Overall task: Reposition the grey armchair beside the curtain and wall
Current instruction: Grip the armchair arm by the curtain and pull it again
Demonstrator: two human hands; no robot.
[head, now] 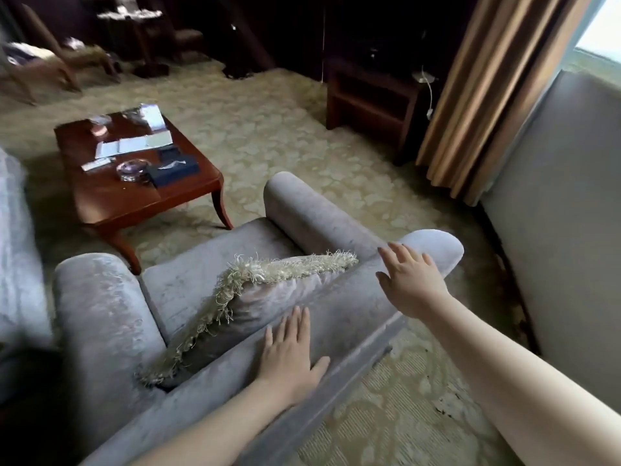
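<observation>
The grey armchair [201,280] stands in front of me, seen from behind, its seat facing away towards the room. A fringed grey cushion [268,290] leans against the inside of its backrest. My left hand [290,351] lies flat on top of the backrest with straight fingers. My right hand [408,280] is spread open over the right end of the backrest, near the right armrest; whether it touches is unclear. The tan curtain [487,95] hangs at the upper right. A pale grey wall panel [564,213] stands to the right of the chair.
A dark wooden coffee table [134,193] with papers, a glass ashtray and a dark box stands just beyond the chair's left front. A wooden shelf unit [369,102] sits left of the curtain. Patterned carpet [268,129] covers the floor. Another grey seat [13,247] edges in at the left.
</observation>
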